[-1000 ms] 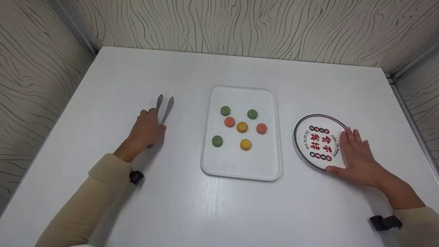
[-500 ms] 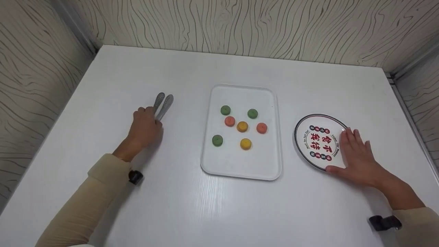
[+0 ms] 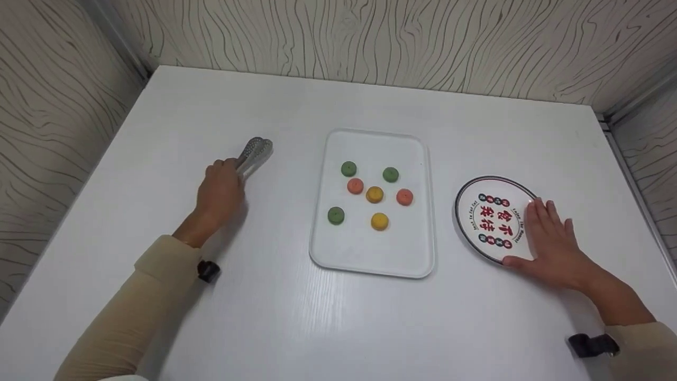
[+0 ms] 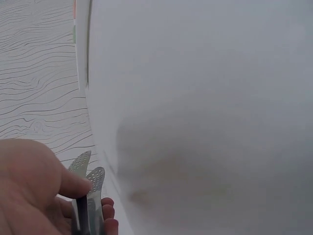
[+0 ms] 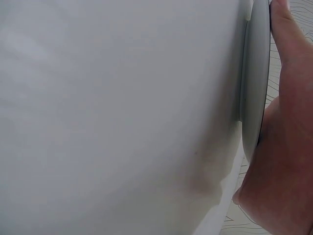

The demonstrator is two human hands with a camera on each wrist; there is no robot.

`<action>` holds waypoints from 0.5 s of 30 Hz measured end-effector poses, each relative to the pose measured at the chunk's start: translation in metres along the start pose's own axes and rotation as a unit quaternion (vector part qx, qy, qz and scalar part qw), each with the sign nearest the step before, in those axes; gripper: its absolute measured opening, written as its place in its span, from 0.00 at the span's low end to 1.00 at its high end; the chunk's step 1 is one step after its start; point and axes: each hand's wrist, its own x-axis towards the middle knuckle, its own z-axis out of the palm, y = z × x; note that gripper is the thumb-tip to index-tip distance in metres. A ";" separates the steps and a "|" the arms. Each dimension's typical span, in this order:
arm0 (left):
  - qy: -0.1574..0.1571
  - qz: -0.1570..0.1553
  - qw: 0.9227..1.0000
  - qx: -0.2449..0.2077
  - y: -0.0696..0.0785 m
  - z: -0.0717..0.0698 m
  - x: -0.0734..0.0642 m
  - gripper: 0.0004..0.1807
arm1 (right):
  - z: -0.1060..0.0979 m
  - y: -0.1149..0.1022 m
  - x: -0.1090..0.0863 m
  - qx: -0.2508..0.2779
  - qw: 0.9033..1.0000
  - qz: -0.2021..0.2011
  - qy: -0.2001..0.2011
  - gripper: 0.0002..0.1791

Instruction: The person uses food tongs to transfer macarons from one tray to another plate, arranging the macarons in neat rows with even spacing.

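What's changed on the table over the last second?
The tongs in the left hand have closed up: their ends drew together and moved slightly away from the person. Nothing was newly grasped or let go. The right hand stays at the plate, and the tray with its seven coloured pieces is unchanged.

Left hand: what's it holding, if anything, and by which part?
The left hand holds the metal tongs by the arms, behind their perforated ends.

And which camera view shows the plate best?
The head view: the plate shows its printed face, with the right hand at its rim. The right wrist view shows only its outer side; the left wrist view shows none of it.
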 end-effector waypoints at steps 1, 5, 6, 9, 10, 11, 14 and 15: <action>0.003 0.001 1.000 -0.002 0.000 0.000 0.000 0.22 | 0.000 0.000 0.000 -0.001 1.000 0.001 0.000 0.70; 0.021 0.010 1.000 -0.017 0.001 0.000 0.002 0.22 | 0.001 0.000 0.001 -0.001 1.000 0.003 -0.002 0.70; 0.026 0.014 0.999 -0.020 0.002 0.000 0.002 0.22 | 0.001 0.000 0.001 -0.001 1.000 0.003 -0.002 0.70; 0.044 0.030 0.998 -0.023 0.003 0.000 0.003 0.21 | 0.002 0.001 0.001 -0.002 1.000 0.003 -0.002 0.70; 0.049 0.037 0.998 -0.021 0.003 0.000 0.004 0.20 | 0.002 0.001 0.001 -0.002 1.000 0.003 -0.001 0.70; 0.054 0.044 0.997 -0.020 0.003 0.000 0.004 0.20 | 0.002 0.001 0.001 -0.003 1.000 0.002 0.000 0.70; 0.063 0.062 0.996 -0.017 0.005 0.000 0.007 0.20 | 0.001 0.001 0.000 0.000 1.000 -0.001 0.002 0.71; 0.064 0.067 0.996 -0.015 0.006 0.000 0.007 0.20 | 0.001 0.001 0.000 0.001 1.000 -0.002 0.002 0.71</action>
